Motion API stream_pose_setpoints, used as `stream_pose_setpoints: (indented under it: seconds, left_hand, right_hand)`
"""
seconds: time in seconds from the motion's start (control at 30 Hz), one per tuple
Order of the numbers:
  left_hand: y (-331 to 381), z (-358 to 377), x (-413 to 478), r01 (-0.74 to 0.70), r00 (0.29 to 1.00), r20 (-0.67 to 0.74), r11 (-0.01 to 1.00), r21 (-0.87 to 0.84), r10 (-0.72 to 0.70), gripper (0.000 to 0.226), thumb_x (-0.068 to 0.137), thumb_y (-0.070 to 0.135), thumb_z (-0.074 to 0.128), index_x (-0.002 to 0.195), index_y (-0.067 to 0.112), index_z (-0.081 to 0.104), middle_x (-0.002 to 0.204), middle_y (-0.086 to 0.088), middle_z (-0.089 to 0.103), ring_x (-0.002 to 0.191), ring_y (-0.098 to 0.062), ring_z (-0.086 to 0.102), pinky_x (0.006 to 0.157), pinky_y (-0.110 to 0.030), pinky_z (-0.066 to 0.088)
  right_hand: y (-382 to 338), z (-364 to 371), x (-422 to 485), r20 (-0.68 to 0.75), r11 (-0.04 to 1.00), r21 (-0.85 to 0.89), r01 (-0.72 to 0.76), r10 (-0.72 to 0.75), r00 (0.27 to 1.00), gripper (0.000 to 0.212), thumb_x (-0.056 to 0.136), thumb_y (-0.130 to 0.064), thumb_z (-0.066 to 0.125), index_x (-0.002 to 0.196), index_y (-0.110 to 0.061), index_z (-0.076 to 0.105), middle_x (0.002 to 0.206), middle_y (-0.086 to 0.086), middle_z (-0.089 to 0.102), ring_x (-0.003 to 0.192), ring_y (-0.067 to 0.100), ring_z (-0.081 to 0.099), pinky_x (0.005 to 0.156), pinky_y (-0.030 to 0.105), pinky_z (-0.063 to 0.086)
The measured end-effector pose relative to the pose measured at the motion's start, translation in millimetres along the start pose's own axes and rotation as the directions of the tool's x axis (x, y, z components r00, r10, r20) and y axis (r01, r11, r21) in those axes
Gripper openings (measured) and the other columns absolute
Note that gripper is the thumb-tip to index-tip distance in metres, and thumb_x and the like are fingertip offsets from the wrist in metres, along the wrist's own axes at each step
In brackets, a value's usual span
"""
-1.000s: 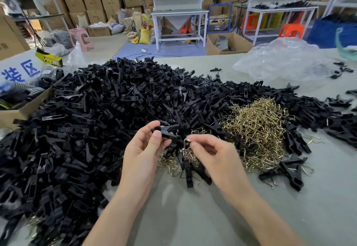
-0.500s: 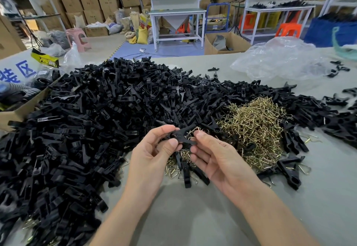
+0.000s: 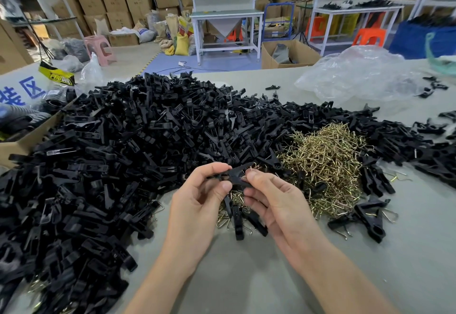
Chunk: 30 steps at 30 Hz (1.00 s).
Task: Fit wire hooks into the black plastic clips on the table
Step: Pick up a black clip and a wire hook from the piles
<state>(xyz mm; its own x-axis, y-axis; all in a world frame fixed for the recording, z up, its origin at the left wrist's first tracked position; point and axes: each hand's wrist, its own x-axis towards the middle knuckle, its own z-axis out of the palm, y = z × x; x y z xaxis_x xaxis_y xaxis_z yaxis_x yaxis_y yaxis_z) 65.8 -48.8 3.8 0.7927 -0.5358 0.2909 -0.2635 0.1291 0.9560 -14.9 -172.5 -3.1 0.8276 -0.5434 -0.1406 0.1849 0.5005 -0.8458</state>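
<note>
In the head view we see both hands just above the grey table point(image 3: 246, 279), sharing one black plastic clip point(image 3: 233, 178). The left hand point(image 3: 197, 205) pinches its near-left end between thumb and forefinger. The right hand point(image 3: 278, 202) pinches beside it, where a sliver of wire hook point(image 3: 246, 175) seems to show, though barely. The clip's long axis runs near-left to far-right, so we judge the hook goes in from the right hand's side. The pile of brass-coloured wire hooks point(image 3: 325, 165) lies just right.

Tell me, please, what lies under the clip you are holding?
A few loose wire hooks and several black clips lie on the table beneath the held clip. The left hand and right hand cover whatever else lies there.
</note>
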Motion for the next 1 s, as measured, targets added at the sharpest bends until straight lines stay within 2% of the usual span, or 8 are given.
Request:
stream_pose_setpoints:
  seconds: [0.2,0.33,0.47,0.6,0.7,0.8,0.9,1.0]
  left_hand:
    - [0.0,-5.1,1.1,-0.013,1.000,0.026,0.999,0.052,0.011,0.035,0.094,0.005,0.065,0.107,0.037,0.069,0.094,0.010,0.076,0.089,-0.004,0.069,0.077,-0.009,0.049]
    - [0.4,-4.7,-1.5,-0.066,0.992,0.112,0.987,0.147,0.049,0.035,0.097,0.007,0.060,0.119,0.034,0.065,0.107,0.008,0.072,0.101,-0.009,0.066,0.086,-0.017,0.050]
    - [0.5,-2.3,-3.5,-0.086,0.989,0.136,0.983,0.165,0.064,0.031,0.098,0.009,0.058,0.117,0.033,0.063,0.107,0.008,0.072,0.099,-0.008,0.067,0.083,-0.015,0.049]
    - [2.2,-3.9,-4.5,-0.043,0.988,0.151,0.989,0.144,0.021,0.024,0.092,0.035,0.056,0.109,0.050,0.063,0.089,0.020,0.073,0.072,0.004,0.063,0.064,-0.007,0.045]
    - [3.3,-4.2,-5.0,-0.078,0.983,0.174,0.988,0.132,0.054,0.023,0.096,0.037,0.055,0.110,0.054,0.063,0.086,0.023,0.070,0.070,0.006,0.059,0.065,-0.007,0.044]
    - [1.9,-0.8,-7.1,-0.082,0.980,0.188,0.993,0.088,0.064,0.022,0.097,0.040,0.053,0.113,0.050,0.064,0.093,0.011,0.073,0.079,-0.008,0.065,0.068,-0.025,0.056]
    - [2.2,3.0,-11.1,-0.045,0.980,0.194,0.998,0.047,0.035,0.024,0.094,0.042,0.054,0.114,0.048,0.066,0.092,-0.001,0.070,0.081,-0.027,0.066,0.063,-0.043,0.060]
    - [3.1,3.7,-12.3,-0.032,0.978,0.206,0.998,0.046,0.022,0.027,0.090,0.045,0.057,0.115,0.044,0.068,0.092,0.013,0.072,0.078,-0.006,0.068,0.065,-0.019,0.054]
  right_hand:
    - [-10.8,-5.0,-1.0,0.112,0.992,-0.111,-0.056,0.068,0.991,0.028,0.072,-0.034,0.080,0.093,-0.016,0.081,0.099,0.005,0.077,0.083,0.012,0.070,0.074,0.023,0.056]
    - [-21.0,-8.9,-2.7,0.216,0.987,-0.056,-0.154,0.162,0.963,0.026,0.083,-0.031,0.073,0.101,-0.012,0.079,0.108,0.013,0.075,0.085,0.018,0.070,0.075,0.029,0.060]
    - [-18.9,-11.1,-4.3,0.277,0.964,0.026,-0.266,0.249,0.928,0.021,0.092,-0.031,0.068,0.099,-0.014,0.078,0.110,0.013,0.073,0.092,0.024,0.072,0.078,0.034,0.060]
    - [-16.2,-15.2,-4.5,0.391,0.941,0.086,-0.328,0.271,0.880,0.025,0.095,-0.030,0.065,0.111,-0.013,0.075,0.122,0.014,0.069,0.107,0.025,0.068,0.087,0.035,0.057]
    - [-13.6,-17.1,-3.4,0.436,0.936,0.108,-0.336,0.259,0.862,0.040,0.098,-0.029,0.065,0.134,-0.012,0.063,0.137,0.016,0.061,0.121,0.027,0.063,0.094,0.039,0.055]
    - [-6.6,-12.6,-2.0,0.483,0.947,0.136,-0.290,0.192,0.854,0.058,0.094,-0.034,0.070,0.147,-0.024,0.050,0.154,0.021,0.042,0.139,0.037,0.047,0.101,0.052,0.049]
    - [1.7,-4.7,-4.8,0.529,0.959,0.117,-0.259,0.161,0.833,0.060,0.093,-0.040,0.066,0.148,-0.027,0.047,0.157,0.022,0.035,0.135,0.037,0.046,0.110,0.061,0.040]
    - [4.9,-1.1,-5.7,0.527,0.955,0.131,-0.268,0.162,0.834,0.065,0.085,-0.048,0.072,0.145,-0.030,0.053,0.154,0.014,0.045,0.134,0.033,0.047,0.117,0.062,0.028]
